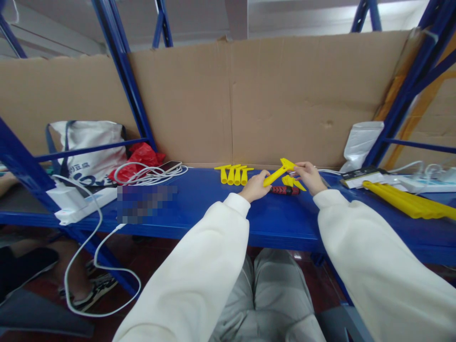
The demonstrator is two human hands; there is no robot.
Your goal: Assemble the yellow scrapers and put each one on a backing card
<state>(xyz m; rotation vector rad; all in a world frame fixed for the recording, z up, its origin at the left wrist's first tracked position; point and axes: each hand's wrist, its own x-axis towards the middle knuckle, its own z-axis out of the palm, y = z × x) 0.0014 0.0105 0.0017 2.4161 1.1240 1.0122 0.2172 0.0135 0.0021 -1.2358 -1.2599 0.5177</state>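
A yellow plastic scraper (275, 176) with a tubular handle and a flared head is held between my two hands above the blue shelf. My left hand (255, 186) is closed round the handle's lower end. At the head, the fingers of my right hand (309, 175) pinch its right corner. Just beneath lies another yellow flared piece (293, 182), close to a red-and-black grip (285, 190) that my hands partly cover. Left of my left hand, several yellow scrapers (234, 175) lie in a row, handle ends toward me.
Long yellow pieces (402, 199) are stacked at the right, near a dark box (361, 176) and a white pouch (363, 142). Leftward are a coiled white cable (149, 173), a power strip (89, 204) and a cloth bag (89, 142). Cardboard (285, 95) closes the back. Another person's leg (71, 266) shows lower left.
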